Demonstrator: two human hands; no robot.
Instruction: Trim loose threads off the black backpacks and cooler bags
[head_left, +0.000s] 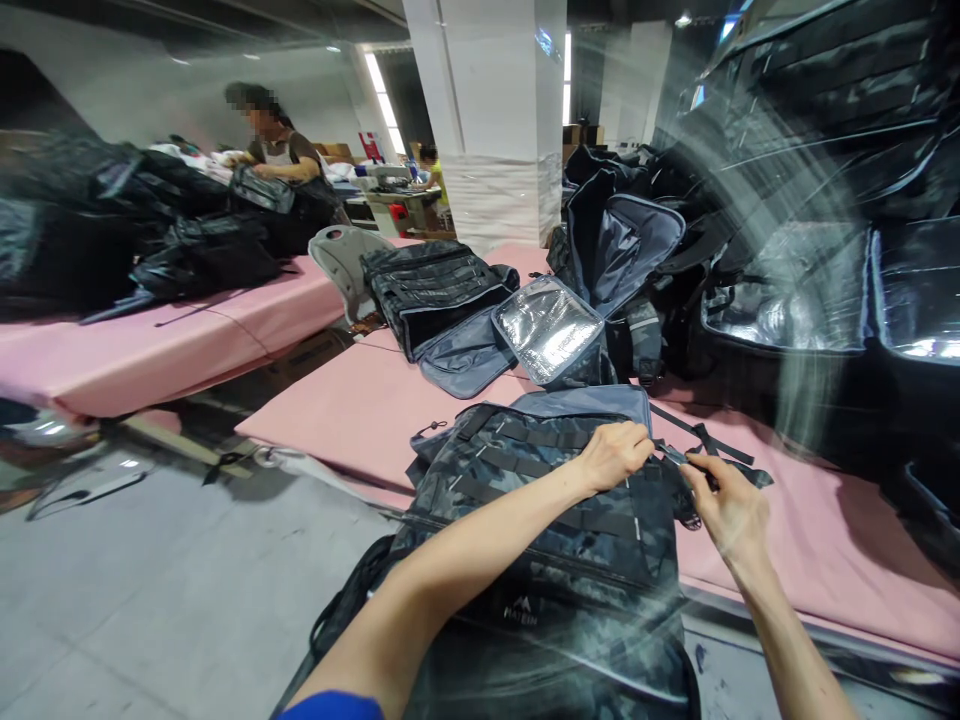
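Note:
A dark camouflage backpack (555, 530) lies on its back across the near edge of a pink-covered table (360, 410), black webbing rows facing up. My left hand (616, 453) rests on its upper right part, fingers curled closed on the fabric near the top edge. My right hand (726, 505) is just to the right, fingers pinched around a black strap (701, 440) that trails off the bag's side.
Open backpacks (442, 290) and a silver-lined cooler bag (551, 330) lie further back on the table. A tall stack of black bags (825, 230) fills the right. Another person (277, 145) works at a second pink table (150, 340) on the left. Grey floor lies between.

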